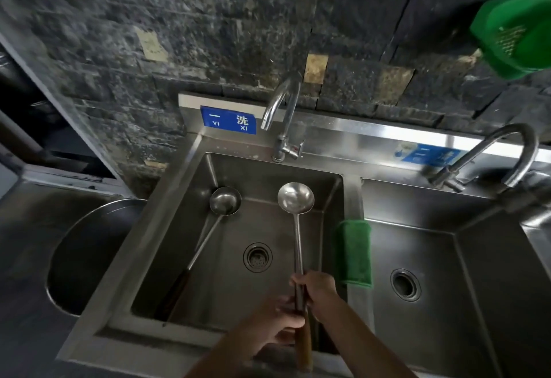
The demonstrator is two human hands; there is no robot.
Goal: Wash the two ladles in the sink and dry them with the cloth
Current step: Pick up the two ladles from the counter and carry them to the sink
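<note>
1. Held ladle [296,199]: over the left sink basin [185,243], left hand [277,315] and right hand [316,289] both gripping its handle.
2. Second ladle [225,200]: lying in the same basin, untouched.
3. Green cloth [353,252]: draped over the divider.

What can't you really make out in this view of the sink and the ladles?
- Held ladle: both hands, left hand and right hand, cover part of its handle; its end is cut off by the bottom edge.
- Second blue sign: too blurred to read.
- Green basket: cut off by the right edge.
</note>
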